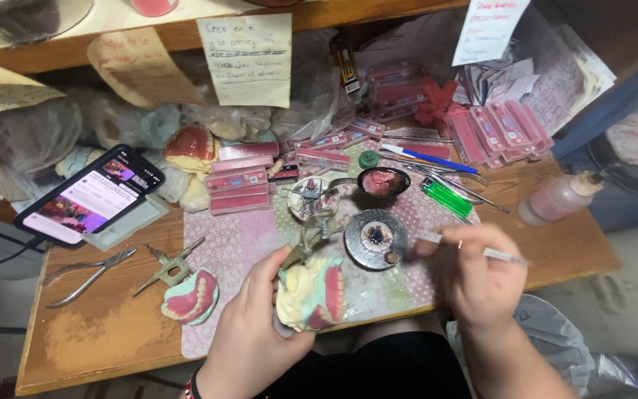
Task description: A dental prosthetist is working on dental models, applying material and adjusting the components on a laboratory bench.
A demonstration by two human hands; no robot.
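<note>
1. Lying left of the round dish [376, 238], a phone [90, 195], pliers [86, 275] and a loose denture model [191, 296] are seen on the wooden bench [97, 336].
2. Just left of and below the dish, the plaster cast with pink denture [310, 292] is gripped by the left hand [249, 325] (fingers wrapped around its side).
3. Right of the dish, a thin metal instrument [459, 247] is pinched by the right hand [479, 277], its tip held at the dish's rim.
4. Farther right, a pink squeeze bottle [559, 198] is stood.
</note>
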